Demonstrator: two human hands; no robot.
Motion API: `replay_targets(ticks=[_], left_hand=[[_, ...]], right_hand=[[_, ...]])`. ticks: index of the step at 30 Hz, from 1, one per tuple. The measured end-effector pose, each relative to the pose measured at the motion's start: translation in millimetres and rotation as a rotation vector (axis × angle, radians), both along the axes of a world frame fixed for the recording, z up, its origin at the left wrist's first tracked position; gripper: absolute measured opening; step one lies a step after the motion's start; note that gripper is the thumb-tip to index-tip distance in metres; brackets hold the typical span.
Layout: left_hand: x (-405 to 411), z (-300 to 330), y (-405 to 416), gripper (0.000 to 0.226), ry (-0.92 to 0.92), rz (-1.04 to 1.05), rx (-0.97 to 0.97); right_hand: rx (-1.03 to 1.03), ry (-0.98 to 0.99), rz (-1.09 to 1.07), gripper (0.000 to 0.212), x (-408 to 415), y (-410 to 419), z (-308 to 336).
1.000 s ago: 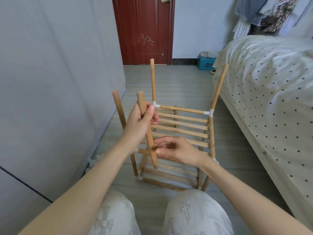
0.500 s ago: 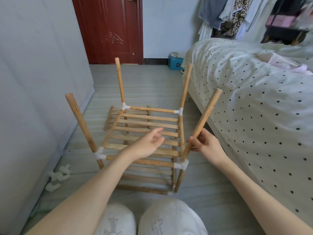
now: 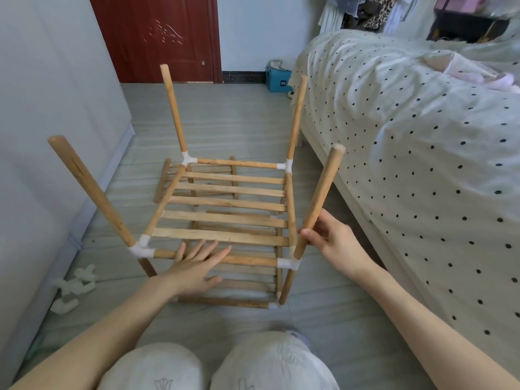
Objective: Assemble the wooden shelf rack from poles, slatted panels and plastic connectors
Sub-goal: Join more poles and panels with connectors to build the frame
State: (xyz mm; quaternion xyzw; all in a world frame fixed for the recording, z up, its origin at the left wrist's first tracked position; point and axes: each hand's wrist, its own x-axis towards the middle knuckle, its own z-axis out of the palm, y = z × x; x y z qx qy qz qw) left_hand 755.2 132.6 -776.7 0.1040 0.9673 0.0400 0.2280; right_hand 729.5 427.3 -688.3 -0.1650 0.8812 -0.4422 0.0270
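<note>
The half-built wooden rack stands on the floor in front of my knees. Its upper slatted panel (image 3: 225, 204) sits in white plastic connectors, and a pole rises from each corner. My right hand (image 3: 334, 243) grips the near-right pole (image 3: 320, 201), whose foot sits in the near-right connector (image 3: 287, 263). My left hand (image 3: 197, 263) lies flat with straight fingers on the panel's front rail. The near-left pole (image 3: 87, 187) leans outward from its connector (image 3: 140, 249). A lower panel shows beneath the upper one.
A loose slatted panel (image 3: 166, 178) lies on the floor behind the rack. Spare white connectors (image 3: 73, 288) lie by the grey wall on the left. A dotted bed (image 3: 422, 164) runs along the right. A red door (image 3: 157, 38) and a blue box (image 3: 277, 77) stand at the back.
A second ago my left hand held the pole up in front of the rack. It now stands at the near-right corner in my right hand, and my left hand has dropped flat onto the front rail.
</note>
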Motion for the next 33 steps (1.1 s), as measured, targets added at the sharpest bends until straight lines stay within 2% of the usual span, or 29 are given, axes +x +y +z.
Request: replay_targets(ticks=[2,9,13,16,20,25,30,33], left_hand=[[1,-1,0,0.063,0.016,0.000,-0.005],[11,-11,6,0.055,0.170,0.064,0.030],[8,-9,8,0.051,0.155,0.086,0.052],[10,-9,10,0.051,0.144,0.094,0.084],[17,-9,6,0.060,0.265,0.046,0.099],[43,-16,-5,0.086,0.358,0.094,-0.061],[43,-15,3,0.083,0.295,0.085,-0.058],[39,-14,4,0.087,0.276,0.091,-0.049]], right_hand=[[0.069,0.029,0.020,0.010,5,-1,-7],[0.068,0.085,-0.056,0.017,9,-8,-16],[0.060,0.130,-0.089,0.013,13,-12,-21],[0.060,0.087,-0.035,0.010,15,-8,-21],[0.042,0.024,-0.005,0.007,3,0,-18],[0.008,0.007,-0.118,0.005,-17,6,-21],[0.025,-0.024,-0.247,0.003,-27,-5,-43],[0.004,0.036,-0.305,0.005,-28,-8,-56]])
